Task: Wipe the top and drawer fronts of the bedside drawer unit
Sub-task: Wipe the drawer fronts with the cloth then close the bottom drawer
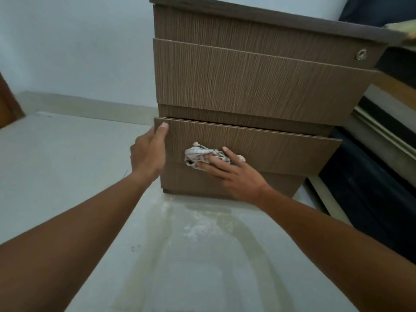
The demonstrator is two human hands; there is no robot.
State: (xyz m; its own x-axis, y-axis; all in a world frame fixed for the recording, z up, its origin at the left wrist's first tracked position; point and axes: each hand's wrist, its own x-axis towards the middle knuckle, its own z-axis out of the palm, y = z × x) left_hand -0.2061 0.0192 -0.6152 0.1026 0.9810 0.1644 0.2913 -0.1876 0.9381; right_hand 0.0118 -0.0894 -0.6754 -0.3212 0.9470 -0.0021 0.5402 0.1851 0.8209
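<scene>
The brown wood-grain bedside drawer unit (258, 86) stands on the floor in front of me, with a darker top edge (270, 18) and a round lock (361, 54) at the upper right. Its lower drawer front (281, 149) sticks out slightly. My left hand (148, 152) grips the left edge of that drawer front, thumb on its face. My right hand (231, 174) presses a crumpled checked cloth (198, 155) flat against the same drawer front, left of its middle.
A pale floor (67, 176) with whitish streaks and smears (202, 224) spreads below the unit. A light wall with a skirting (85, 104) lies behind to the left. A dark bed frame and mattress (371, 176) adjoin the unit on the right.
</scene>
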